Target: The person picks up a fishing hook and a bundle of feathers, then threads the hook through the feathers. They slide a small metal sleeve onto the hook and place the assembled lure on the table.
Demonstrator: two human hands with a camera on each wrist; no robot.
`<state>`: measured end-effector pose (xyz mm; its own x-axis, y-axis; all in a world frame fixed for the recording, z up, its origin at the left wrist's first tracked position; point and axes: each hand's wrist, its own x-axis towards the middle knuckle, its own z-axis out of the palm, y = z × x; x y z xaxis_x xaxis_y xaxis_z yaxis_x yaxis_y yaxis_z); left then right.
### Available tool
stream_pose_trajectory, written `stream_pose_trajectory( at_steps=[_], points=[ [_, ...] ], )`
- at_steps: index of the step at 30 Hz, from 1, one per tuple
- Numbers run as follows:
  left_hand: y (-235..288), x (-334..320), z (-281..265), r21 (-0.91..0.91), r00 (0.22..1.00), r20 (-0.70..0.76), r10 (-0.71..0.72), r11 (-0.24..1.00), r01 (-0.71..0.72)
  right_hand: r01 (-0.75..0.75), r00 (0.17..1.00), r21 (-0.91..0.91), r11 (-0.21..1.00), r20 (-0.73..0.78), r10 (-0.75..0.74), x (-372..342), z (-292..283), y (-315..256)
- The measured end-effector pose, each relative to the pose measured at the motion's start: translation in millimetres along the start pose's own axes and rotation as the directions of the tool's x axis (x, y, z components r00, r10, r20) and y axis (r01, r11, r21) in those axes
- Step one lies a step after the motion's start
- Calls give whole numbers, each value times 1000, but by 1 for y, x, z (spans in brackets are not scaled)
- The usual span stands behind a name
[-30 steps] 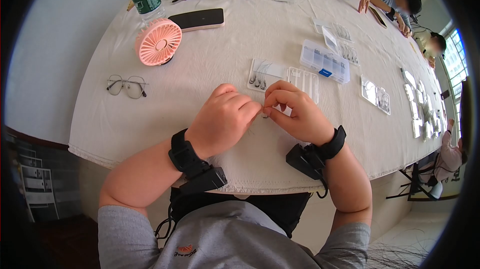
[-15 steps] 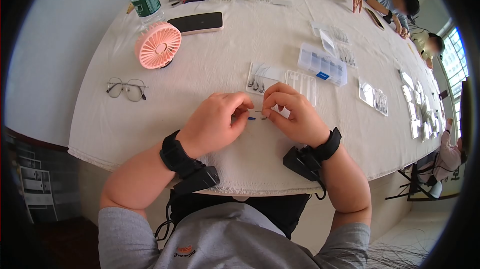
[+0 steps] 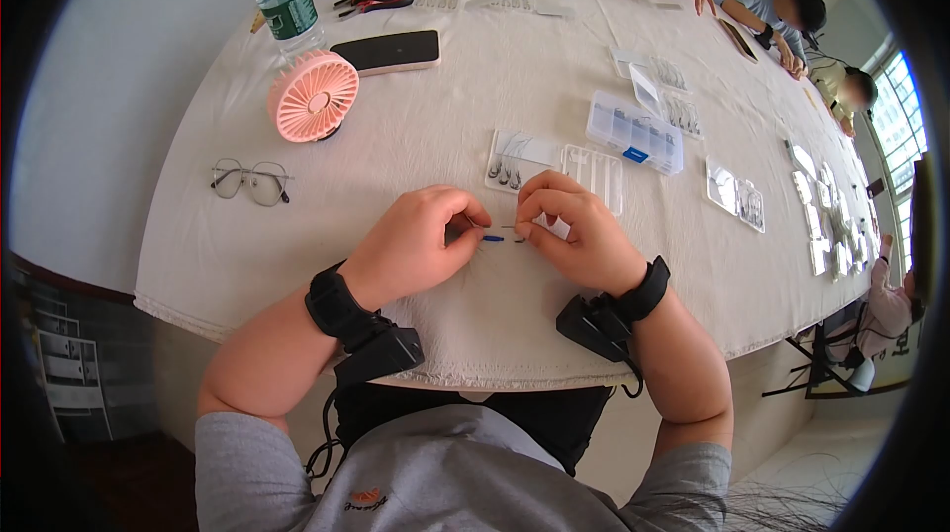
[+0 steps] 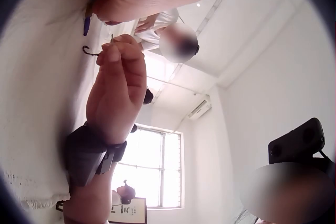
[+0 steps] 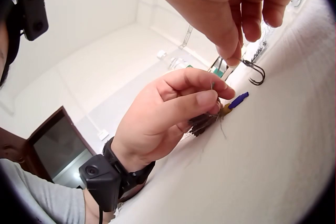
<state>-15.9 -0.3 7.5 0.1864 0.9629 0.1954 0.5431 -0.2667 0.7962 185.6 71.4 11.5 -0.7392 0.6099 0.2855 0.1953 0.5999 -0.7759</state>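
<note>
a dark hook [image 5: 256, 73] is pinched in your right hand [image 3: 584, 235], over the near side of the bench [image 3: 495, 319].
your left hand [image 3: 408, 240] curls just to its left, thumb near the fingertips, beside a blue-tipped piece [image 5: 240, 99]; i can't tell whether that grip holds it. an open clear case [image 3: 596, 168] lies just beyond your hands, eyeglasses [image 3: 265, 188] well left.

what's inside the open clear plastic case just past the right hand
Dark metal hooks lie in the left half of the case, beside a pale rectangular sheet. The right hand covers the near middle; anything behind it cannot be seen.
</note>
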Motion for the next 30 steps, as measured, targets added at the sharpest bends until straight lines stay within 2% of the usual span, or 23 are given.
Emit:
stream_pose_trajectory(
  at_steps=[30],
  points=[
    [-1, 6, 11, 4, 998, -46, 40, 999, -40, 0, 1000, -10, 1000, -20, 0, -2, -4, 4]
  ],
)
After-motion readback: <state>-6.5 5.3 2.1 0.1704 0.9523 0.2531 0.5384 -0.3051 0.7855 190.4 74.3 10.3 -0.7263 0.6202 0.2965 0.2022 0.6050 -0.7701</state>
